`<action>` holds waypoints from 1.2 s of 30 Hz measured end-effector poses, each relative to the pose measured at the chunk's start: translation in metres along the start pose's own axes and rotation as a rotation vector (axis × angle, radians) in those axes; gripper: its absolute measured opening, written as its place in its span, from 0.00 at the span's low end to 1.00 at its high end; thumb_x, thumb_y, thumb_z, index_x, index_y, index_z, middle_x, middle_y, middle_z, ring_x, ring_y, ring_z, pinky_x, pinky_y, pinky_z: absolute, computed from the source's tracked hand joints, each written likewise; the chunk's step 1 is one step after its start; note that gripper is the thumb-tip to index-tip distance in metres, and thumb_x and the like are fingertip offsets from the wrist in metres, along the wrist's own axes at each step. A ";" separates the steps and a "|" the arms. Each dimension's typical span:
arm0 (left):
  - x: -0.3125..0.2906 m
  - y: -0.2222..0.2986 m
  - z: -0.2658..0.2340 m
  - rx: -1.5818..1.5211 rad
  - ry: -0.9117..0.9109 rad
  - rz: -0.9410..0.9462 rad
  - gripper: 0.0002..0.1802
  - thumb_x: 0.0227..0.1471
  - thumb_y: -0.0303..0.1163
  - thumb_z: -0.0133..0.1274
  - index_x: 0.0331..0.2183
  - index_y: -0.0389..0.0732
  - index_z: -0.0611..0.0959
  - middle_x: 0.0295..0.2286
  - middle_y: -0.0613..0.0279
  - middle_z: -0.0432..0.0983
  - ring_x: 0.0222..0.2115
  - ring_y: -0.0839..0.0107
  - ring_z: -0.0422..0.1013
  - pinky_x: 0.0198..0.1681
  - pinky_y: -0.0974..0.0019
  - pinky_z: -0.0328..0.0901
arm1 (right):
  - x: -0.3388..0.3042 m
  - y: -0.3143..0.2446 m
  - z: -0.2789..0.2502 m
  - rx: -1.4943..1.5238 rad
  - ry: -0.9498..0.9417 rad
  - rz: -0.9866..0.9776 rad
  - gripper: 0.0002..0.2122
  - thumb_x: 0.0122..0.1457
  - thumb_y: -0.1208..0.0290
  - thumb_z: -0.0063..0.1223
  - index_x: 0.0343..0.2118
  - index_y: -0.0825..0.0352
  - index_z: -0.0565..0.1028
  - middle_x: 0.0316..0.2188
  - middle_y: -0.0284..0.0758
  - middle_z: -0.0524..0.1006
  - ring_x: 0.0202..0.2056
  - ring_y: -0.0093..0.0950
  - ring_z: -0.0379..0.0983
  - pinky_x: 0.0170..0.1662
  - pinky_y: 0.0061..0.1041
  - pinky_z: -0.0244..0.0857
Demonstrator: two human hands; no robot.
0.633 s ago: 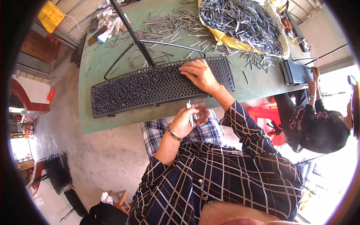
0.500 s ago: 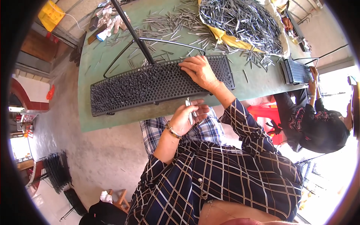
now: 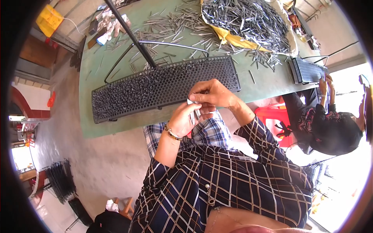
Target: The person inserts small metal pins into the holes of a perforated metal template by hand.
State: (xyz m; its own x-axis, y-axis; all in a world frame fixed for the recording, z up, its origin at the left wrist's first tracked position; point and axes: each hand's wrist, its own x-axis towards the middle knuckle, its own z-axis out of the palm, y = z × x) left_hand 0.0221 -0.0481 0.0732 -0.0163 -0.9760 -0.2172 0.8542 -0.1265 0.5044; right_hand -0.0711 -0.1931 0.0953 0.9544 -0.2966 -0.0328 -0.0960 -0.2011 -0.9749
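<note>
My left hand point(image 3: 182, 121), palm up, holds a few thin metal strips point(image 3: 195, 115) just in front of the table edge. Above it, my right hand point(image 3: 217, 94) has its thumb and fingers pinched at the upper end of these strips. Behind both hands lies a long black perforated rack point(image 3: 202, 79), slightly tilted at the table's near edge. Its left half is densely filled with small dark upright pieces, while many holes on the right show bare. The right fingertips are partly hidden.
A large heap of metal strips point(image 3: 248, 23) lies on a yellow-edged sack on the green table point(image 3: 87, 120), with loose strips scattered around. A dark metal frame point(image 3: 130, 33) rises behind the rack. Gloves point(image 3: 116, 28) lie far left. At right, a person point(image 3: 328, 130) handles another rack point(image 3: 309, 70).
My right hand has come off the rack, moving down and toward me to the strips in my left hand. At right, the other person's hands have shifted along their rack.
</note>
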 end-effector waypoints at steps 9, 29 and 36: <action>0.014 -0.019 -0.002 0.107 0.158 0.002 0.16 0.57 0.34 0.44 0.44 0.35 0.71 0.38 0.52 0.73 0.40 0.63 0.72 0.38 0.61 0.71 | -0.015 0.017 -0.014 0.232 0.205 0.237 0.12 0.51 0.68 0.59 0.32 0.74 0.77 0.25 0.35 0.78 0.28 0.17 0.70 0.31 0.19 0.66; 0.015 -0.015 0.003 0.128 0.203 -0.087 0.18 0.58 0.35 0.40 0.45 0.34 0.72 0.37 0.52 0.74 0.36 0.67 0.73 0.33 0.66 0.72 | 0.047 0.027 -0.035 -0.398 0.528 -0.223 0.09 0.54 0.70 0.52 0.36 0.69 0.76 0.32 0.40 0.77 0.31 0.31 0.74 0.35 0.25 0.67; 0.015 -0.016 0.000 0.098 0.231 -0.108 0.18 0.57 0.34 0.41 0.46 0.34 0.71 0.38 0.53 0.74 0.37 0.68 0.72 0.35 0.68 0.70 | 0.048 0.031 -0.026 -0.471 0.465 -0.335 0.09 0.52 0.73 0.52 0.35 0.69 0.76 0.31 0.42 0.76 0.34 0.41 0.73 0.37 0.33 0.67</action>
State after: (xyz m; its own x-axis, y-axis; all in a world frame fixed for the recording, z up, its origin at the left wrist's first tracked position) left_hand 0.0083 -0.0607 0.0616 0.0239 -0.8910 -0.4534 0.7996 -0.2553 0.5436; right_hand -0.0358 -0.2382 0.0691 0.7458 -0.4923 0.4487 -0.0313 -0.6988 -0.7147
